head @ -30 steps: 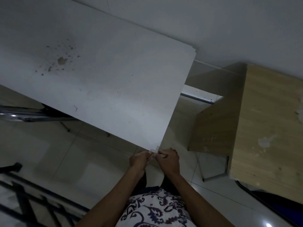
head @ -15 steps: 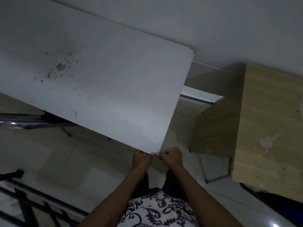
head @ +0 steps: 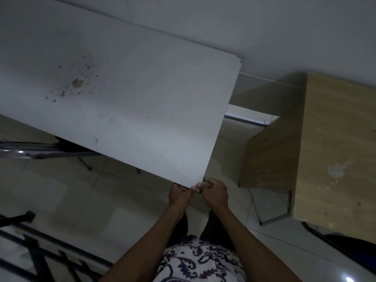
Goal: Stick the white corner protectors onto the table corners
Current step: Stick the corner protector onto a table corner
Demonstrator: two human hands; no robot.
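Since a moment ago your left hand (head: 180,195) and right hand (head: 213,192) have closed in, pinching the corner protector (head: 197,186) onto the white table (head: 142,98) corner; next, press firmly.

Dim light falls on a pale tiled floor (head: 67,192) and white wall (head: 244,27). A wooden desk (head: 335,149) stands right of the fingers, black metal bars (head: 40,259) lower left.
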